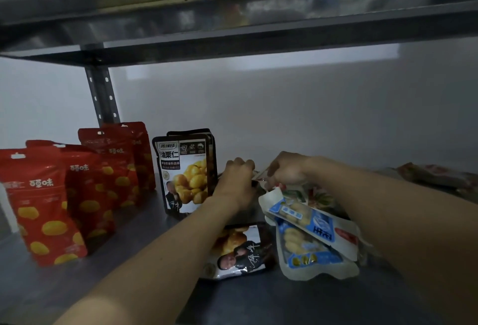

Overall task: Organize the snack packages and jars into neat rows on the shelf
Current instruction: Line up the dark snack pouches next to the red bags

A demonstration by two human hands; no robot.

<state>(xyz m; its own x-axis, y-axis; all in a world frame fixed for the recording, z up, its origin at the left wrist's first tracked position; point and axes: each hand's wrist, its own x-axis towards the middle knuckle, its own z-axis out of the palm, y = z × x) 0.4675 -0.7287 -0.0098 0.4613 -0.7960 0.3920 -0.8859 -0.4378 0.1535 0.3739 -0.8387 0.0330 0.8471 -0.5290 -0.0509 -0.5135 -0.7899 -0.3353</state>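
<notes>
Several red chestnut pouches (44, 203) stand upright in rows at the left of the metal shelf (134, 280). Two black chestnut pouches (185, 172) stand one behind the other right of them. A third black pouch (243, 251) lies flat under my left forearm. Two blue-and-white packets (310, 234) lie in a loose heap at the right. My left hand (239, 177) and my right hand (285, 168) meet at the back of the heap, both with curled fingers on a thin packet (258, 177) whose print is hidden.
The upper shelf board (232, 34) hangs low over the work area. A perforated upright post (102, 94) stands at the back left. More blurred packets (437, 176) lie at the far right. A pale wall closes the back.
</notes>
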